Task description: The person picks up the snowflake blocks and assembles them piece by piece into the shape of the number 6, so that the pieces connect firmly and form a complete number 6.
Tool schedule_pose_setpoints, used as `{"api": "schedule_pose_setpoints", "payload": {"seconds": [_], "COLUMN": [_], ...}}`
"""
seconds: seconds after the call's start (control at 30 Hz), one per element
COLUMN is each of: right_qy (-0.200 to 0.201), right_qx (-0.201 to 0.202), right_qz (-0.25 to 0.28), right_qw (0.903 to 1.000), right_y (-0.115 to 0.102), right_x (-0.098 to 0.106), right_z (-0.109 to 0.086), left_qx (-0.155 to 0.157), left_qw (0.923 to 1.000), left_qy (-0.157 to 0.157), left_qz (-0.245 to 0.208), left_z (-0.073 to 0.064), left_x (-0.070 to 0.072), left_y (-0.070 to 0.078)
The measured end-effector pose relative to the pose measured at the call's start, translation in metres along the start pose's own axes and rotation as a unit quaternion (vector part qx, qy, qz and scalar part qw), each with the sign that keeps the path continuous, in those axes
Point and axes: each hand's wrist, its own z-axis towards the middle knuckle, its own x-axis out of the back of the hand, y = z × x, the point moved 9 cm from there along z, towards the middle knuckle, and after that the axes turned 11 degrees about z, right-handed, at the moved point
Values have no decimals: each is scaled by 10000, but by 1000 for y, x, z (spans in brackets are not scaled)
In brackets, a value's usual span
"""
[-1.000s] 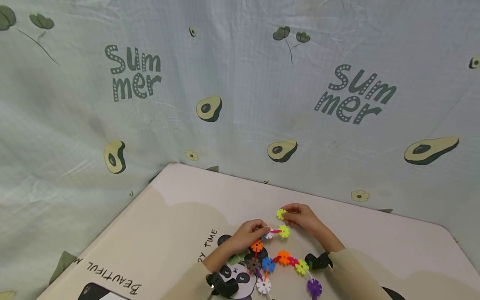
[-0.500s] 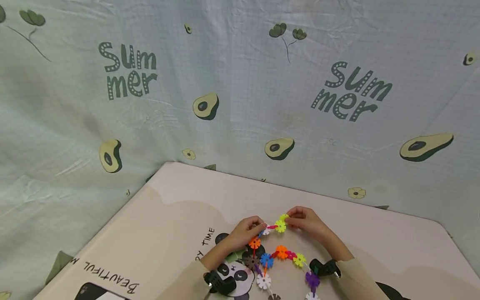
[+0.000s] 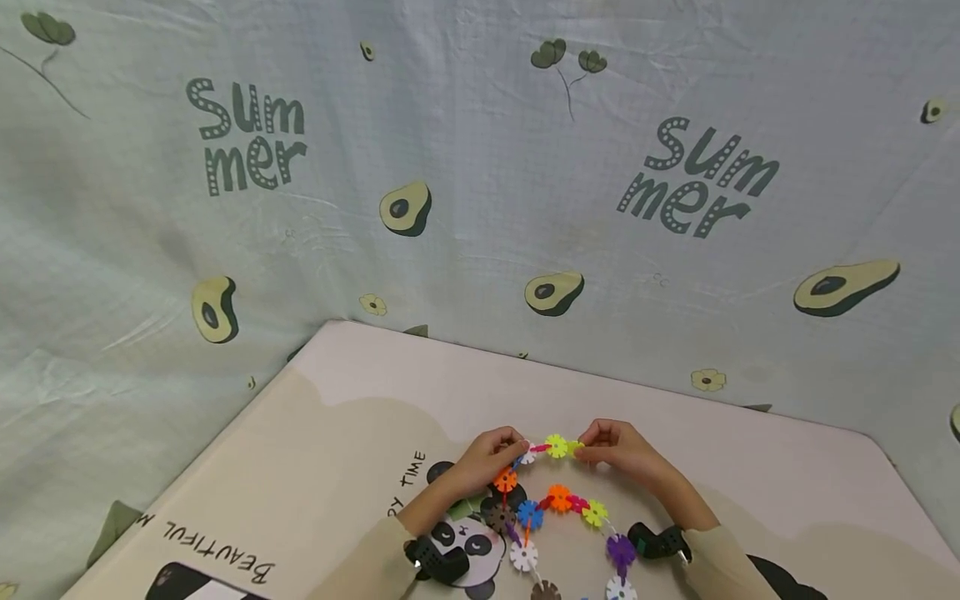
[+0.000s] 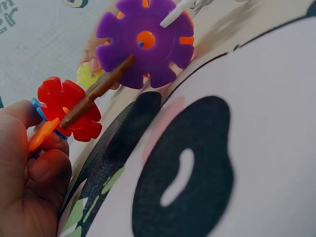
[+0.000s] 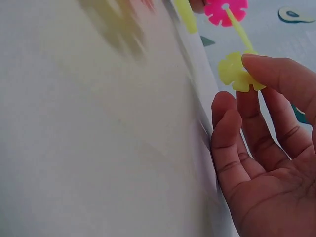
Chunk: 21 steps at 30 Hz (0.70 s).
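My left hand (image 3: 483, 462) pinches the end stretch of a chain of notched plastic snowflake discs, by a white disc (image 3: 529, 454). In the left wrist view its fingers grip beside a blue disc (image 4: 36, 104), with a red disc (image 4: 74, 111) and a larger-looking purple disc (image 4: 143, 61) close by. My right hand (image 3: 618, 448) pinches a yellow snowflake disc (image 5: 232, 71) between thumb and fingertips. That disc stands edge to edge with the chain's yellow end disc (image 3: 556, 446). In the right wrist view the end disc is joined to a pink disc (image 5: 224, 11).
The rest of the chain curves toward me over the table (image 3: 360, 467), through a blue disc (image 3: 530, 515), an orange disc (image 3: 559, 498) and a purple disc (image 3: 621, 550). A panda print (image 3: 480, 567) marks the tabletop. A patterned cloth (image 3: 465, 167) hangs behind.
My right hand has brought the yellow disc down and against the chain's end disc, which now lies level with it. The left hand keeps its grip on the chain.
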Motion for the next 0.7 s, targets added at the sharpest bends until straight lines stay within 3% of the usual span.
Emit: {"api": "schedule_pose_setpoints", "payload": {"seconds": [0.17, 0.43, 0.7], "right_qy": [-63, -527, -493], "right_qx": [134, 540, 609], "right_qz": [-7, 278, 291], "right_qw": [9999, 9968, 9965], "right_y": [-2, -6, -7], "right_x": [1, -6, -9], "right_z": [-3, -4, -3], "left_qx": [17, -23, -34], "left_qw": [9999, 10000, 9993], "left_qy": [80, -14, -156], "left_qz": [63, -96, -352], "left_z": [2, 2, 1], "left_x": [0, 1, -2], "left_y": [-1, -5, -2]}}
